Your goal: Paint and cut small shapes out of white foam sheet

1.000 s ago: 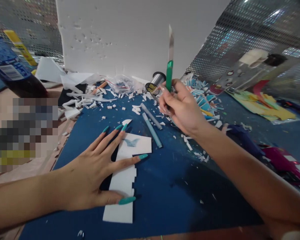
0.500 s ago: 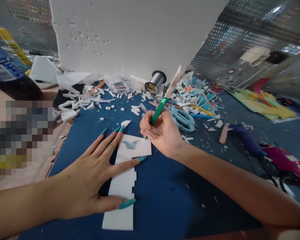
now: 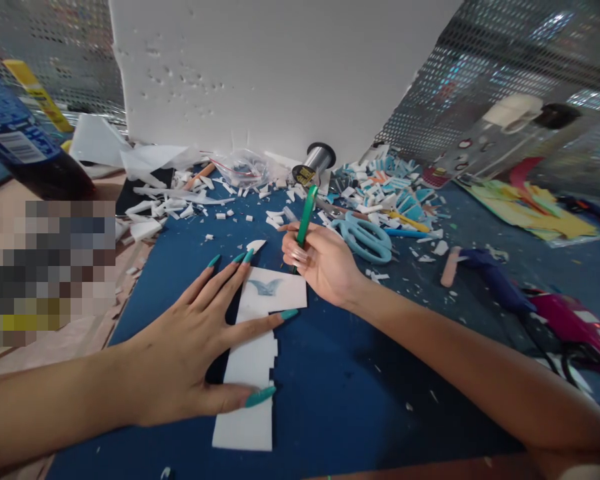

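My left hand [image 3: 190, 347] lies flat, fingers spread, pressing a white foam strip [image 3: 253, 373] onto the blue mat [image 3: 340, 387]. The strip carries a small blue-grey bird-like drawing [image 3: 265, 287] near its far end. My right hand [image 3: 325, 263] is closed around a green-handled craft knife [image 3: 306, 213], held like a pen. The knife's lower end points down at the strip's far right corner. Its tip is hidden behind my fingers.
White foam scraps [image 3: 180, 200] litter the mat's far side before a big white foam board [image 3: 260, 73]. Light-blue scissors [image 3: 365, 237], a wire spool [image 3: 315, 160], a dark bottle [image 3: 25, 147] at left, coloured paper [image 3: 535, 207] and dark tools [image 3: 500, 287] at right.
My right hand came down from the far scraps to the strip's far end. The knife, held upright before, now points downward. My left hand stayed on the strip.
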Motion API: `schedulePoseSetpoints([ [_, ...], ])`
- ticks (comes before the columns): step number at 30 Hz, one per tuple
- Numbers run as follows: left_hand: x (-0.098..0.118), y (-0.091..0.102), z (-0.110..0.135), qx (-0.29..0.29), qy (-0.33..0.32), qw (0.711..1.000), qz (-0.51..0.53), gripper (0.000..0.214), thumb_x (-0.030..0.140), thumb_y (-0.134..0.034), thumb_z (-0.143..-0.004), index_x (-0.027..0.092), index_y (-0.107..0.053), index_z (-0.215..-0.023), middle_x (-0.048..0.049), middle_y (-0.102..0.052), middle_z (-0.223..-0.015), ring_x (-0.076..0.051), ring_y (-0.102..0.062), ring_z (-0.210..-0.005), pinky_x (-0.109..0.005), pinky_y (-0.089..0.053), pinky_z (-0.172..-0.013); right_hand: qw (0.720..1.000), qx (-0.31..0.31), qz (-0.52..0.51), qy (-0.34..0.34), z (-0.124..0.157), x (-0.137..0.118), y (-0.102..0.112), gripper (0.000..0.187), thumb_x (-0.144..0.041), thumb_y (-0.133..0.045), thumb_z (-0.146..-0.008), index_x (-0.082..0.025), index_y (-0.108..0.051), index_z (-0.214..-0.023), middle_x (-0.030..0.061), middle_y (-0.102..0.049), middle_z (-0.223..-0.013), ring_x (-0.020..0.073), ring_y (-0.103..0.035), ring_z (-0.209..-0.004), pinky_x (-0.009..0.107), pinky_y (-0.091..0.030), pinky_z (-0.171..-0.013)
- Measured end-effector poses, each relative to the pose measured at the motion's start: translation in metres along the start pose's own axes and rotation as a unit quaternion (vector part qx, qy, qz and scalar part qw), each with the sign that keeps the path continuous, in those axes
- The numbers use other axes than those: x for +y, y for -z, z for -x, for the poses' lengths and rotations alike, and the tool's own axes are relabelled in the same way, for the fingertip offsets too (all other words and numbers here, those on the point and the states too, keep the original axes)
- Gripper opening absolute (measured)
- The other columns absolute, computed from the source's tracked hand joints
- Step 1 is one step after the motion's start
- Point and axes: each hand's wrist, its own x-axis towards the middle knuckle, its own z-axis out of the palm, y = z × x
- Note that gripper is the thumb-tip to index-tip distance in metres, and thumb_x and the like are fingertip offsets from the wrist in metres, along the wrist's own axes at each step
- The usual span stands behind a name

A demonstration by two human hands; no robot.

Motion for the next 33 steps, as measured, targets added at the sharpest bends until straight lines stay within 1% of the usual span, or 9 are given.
schedulePoseSetpoints([
  [6, 0.002, -0.001, 0.000, -0.002, 0.018, 1.000, -0.008, 0.070, 0.071, -0.045, -0.094, 0.048, -0.024, -0.156, -0.0020, 0.015, -0.170, -0.044, -0.012, -0.154, -0.068, -0.021, -0.119, 0.999, 0.011, 0.024, 0.020, 0.002, 0.001, 0.000, 0.019, -0.005, -0.040, -0.087, -0.016, -0.056, -0.085, -0.0031, -0.049, -0.058, 0.0095, -0.036, -0.050, 0.023, -0.032, -0.051],
  [10, 0.003, -0.001, 0.000, 0.002, 0.023, 1.000, 0.002, 0.070, 0.076, -0.042, -0.092, 0.050, -0.025, -0.155, 0.0008, 0.017, -0.170, -0.045, -0.014, -0.154, -0.069, -0.022, -0.118, 0.998, 0.020, 0.050, 0.040, 0.009, -0.013, 0.006, 0.017, -0.008, -0.041, -0.092, -0.018, -0.055, -0.087, -0.0045, -0.049, -0.055, 0.0094, -0.036, -0.047, 0.021, -0.030, -0.048],
  [16, -0.005, 0.000, 0.000, -0.001, -0.012, 1.000, 0.010, 0.080, 0.078, -0.045, -0.089, 0.048, -0.018, -0.158, -0.0014, 0.017, -0.170, -0.052, -0.009, -0.152, -0.073, -0.027, -0.113, 0.990, -0.030, 0.130, -0.049, 0.031, -0.030, 0.027, 0.015, -0.019, -0.049, -0.096, -0.018, -0.055, -0.082, -0.0041, -0.052, -0.049, 0.0075, -0.036, -0.039, 0.021, -0.029, -0.043],
  [19, -0.007, 0.003, -0.001, -0.018, -0.031, 0.999, 0.011, 0.085, 0.079, -0.046, -0.088, 0.045, -0.015, -0.159, -0.0047, 0.018, -0.169, -0.051, -0.010, -0.152, -0.073, -0.025, -0.114, 0.987, -0.044, 0.142, -0.058, 0.041, -0.030, 0.030, 0.024, -0.036, -0.051, -0.100, -0.019, -0.056, -0.084, -0.0050, -0.052, -0.049, 0.0063, -0.036, -0.036, 0.020, -0.028, -0.038],
  [22, -0.005, 0.004, 0.000, -0.025, -0.024, 0.999, 0.005, 0.085, 0.081, -0.041, -0.088, 0.045, -0.013, -0.160, -0.0047, 0.017, -0.170, -0.049, -0.012, -0.153, -0.072, -0.023, -0.116, 0.981, -0.067, 0.180, -0.026, 0.048, -0.031, 0.027, 0.033, -0.053, -0.058, -0.095, -0.021, -0.055, -0.099, -0.0061, -0.056, -0.055, 0.0079, -0.045, -0.035, 0.019, -0.031, -0.031],
  [26, 0.000, 0.003, 0.002, -0.011, -0.014, 1.000, 0.001, 0.086, 0.085, -0.035, -0.086, 0.044, -0.015, -0.160, -0.0029, 0.017, -0.170, -0.050, -0.015, -0.152, -0.073, -0.022, -0.116, 0.971, -0.068, 0.229, 0.026, 0.051, -0.033, 0.024, 0.052, -0.037, -0.067, -0.092, -0.032, -0.037, -0.134, -0.0053, -0.066, -0.081, 0.0100, -0.056, -0.035, 0.022, -0.042, -0.030],
  [28, 0.001, 0.003, 0.004, -0.013, -0.035, 0.999, 0.008, 0.089, 0.084, -0.040, -0.085, 0.041, -0.016, -0.160, -0.0035, 0.020, -0.169, -0.053, -0.016, -0.150, -0.073, -0.024, -0.114, 0.962, -0.059, 0.261, 0.058, 0.053, -0.032, 0.024, 0.049, -0.031, -0.061, -0.096, -0.035, -0.034, -0.138, -0.0031, -0.067, -0.091, 0.0104, -0.060, -0.038, 0.023, -0.045, -0.031],
  [30, 0.001, 0.002, 0.005, -0.005, -0.036, 0.999, 0.017, 0.091, 0.084, -0.042, -0.085, 0.039, -0.018, -0.160, -0.0031, 0.021, -0.169, -0.054, -0.014, -0.150, -0.073, -0.024, -0.115, 0.946, -0.051, 0.305, 0.099, 0.055, -0.031, 0.026, 0.042, -0.028, -0.056, -0.099, -0.036, -0.040, -0.137, -0.0028, -0.066, -0.091, 0.0102, -0.061, -0.041, 0.023, -0.045, -0.033],
  [33, 0.001, 0.000, 0.006, 0.007, -0.014, 1.000, 0.022, 0.092, 0.085, -0.044, -0.083, 0.040, -0.020, -0.160, -0.0016, 0.021, -0.169, -0.052, -0.009, -0.152, -0.072, -0.021, -0.117, 0.902, -0.065, 0.401, 0.145, 0.057, -0.034, 0.030, 0.044, -0.025, -0.052, -0.101, -0.038, -0.045, -0.142, -0.0032, -0.067, -0.086, 0.0069, -0.052, -0.038, 0.023, -0.044, -0.037],
])
